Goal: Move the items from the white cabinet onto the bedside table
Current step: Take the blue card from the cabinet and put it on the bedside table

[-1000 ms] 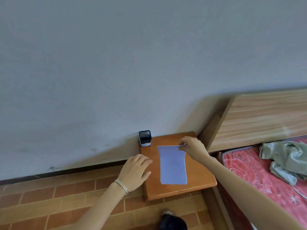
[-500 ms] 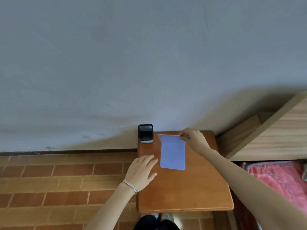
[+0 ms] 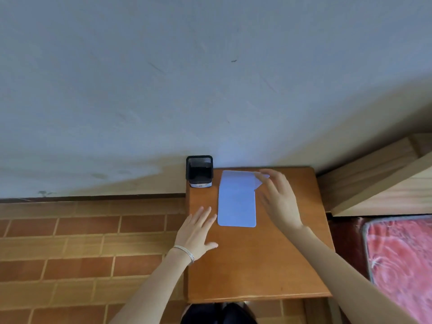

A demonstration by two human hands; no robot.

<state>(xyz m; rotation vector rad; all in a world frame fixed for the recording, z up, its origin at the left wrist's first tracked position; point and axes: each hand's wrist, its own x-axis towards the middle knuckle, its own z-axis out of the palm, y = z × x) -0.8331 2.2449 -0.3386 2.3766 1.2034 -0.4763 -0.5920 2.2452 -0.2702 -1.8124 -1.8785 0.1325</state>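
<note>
Resting palm down on the left edge of the bedside table, the left hand is lying with its fingers straight and slightly spread, holding nothing. In my judgement it is bracing the person, who is leaning over the work. A thin bracelet is circling that wrist.

Behind it, the black mesh pen holder is standing upright in the table's back left corner, close against the wall, likely to keep the middle free.

Just to its right, the pale blue sheet is lying flat on the tabletop, its long side running front to back and its far right corner curling up. The right hand is reaching over that corner with its fingers extended and a little apart. Blur is preventing a finding on whether the fingertips are pinching the corner or only touching it. I judge that the sheet is being set down and squared.

The tabletop is showing smooth, varnished orange-brown wood, which should be letting the sheet slide easily. A brick-pattern floor is running along the left, a wooden headboard is adjoining the table on the right, and a red patterned mattress is showing beyond it. The white cabinet is not appearing in view.
</note>
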